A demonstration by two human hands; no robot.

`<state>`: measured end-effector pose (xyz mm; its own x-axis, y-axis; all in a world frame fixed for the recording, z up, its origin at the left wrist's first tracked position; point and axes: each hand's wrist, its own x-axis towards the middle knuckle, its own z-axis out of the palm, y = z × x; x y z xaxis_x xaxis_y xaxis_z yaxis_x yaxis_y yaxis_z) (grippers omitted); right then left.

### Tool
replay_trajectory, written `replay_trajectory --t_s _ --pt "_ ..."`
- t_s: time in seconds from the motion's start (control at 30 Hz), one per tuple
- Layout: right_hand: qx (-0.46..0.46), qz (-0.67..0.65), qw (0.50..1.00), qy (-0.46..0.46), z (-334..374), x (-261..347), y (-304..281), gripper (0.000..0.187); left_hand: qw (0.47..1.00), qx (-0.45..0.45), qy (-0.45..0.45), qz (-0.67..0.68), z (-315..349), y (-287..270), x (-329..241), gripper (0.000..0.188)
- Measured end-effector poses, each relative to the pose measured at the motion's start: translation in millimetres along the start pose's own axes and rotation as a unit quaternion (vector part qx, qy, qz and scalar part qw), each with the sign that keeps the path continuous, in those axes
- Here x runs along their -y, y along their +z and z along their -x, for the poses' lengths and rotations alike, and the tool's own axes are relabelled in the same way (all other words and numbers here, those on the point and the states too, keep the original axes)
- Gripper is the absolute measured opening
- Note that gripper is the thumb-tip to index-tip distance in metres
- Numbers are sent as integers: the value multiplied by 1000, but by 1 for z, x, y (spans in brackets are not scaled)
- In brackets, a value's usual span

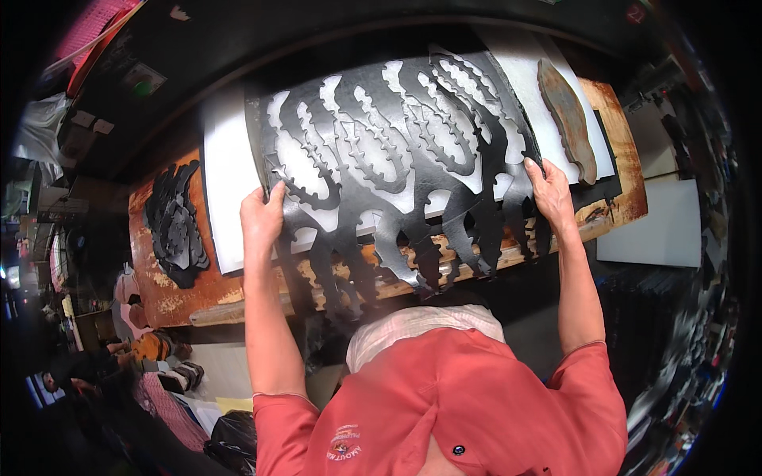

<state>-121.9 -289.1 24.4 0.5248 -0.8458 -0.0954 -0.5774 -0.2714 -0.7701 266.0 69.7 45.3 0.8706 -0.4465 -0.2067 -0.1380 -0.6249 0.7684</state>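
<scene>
A floppy black sheet, riddled with long toothed cut-outs, is stretched between my two hands. My left hand pinches its left edge with the thumb on top. On the opposite edge, my right hand grips in the same way. Ragged strips of the sheet hang over the near edge of the wooden table toward me. The far part lies over a white board, which shows through the holes. To the right of my right hand rests a long, curved, brownish piece, shaped like a shoe sole.
A heap of black cut pieces lies on the table at the left. Behind the table a dark machine-like body spans the width. A pale panel stands at the right, below the table's edge. A black plastic bag is at lower left.
</scene>
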Motion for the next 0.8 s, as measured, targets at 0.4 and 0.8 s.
replay_trajectory --t_s 0.4,0.8 --pt "156 4 981 117 157 -34 -46 30 992 104 -58 -52 158 -40 51 40" --pt "-73 113 991 -25 122 -31 -81 29 974 162 -36 -151 193 -62 50 35"
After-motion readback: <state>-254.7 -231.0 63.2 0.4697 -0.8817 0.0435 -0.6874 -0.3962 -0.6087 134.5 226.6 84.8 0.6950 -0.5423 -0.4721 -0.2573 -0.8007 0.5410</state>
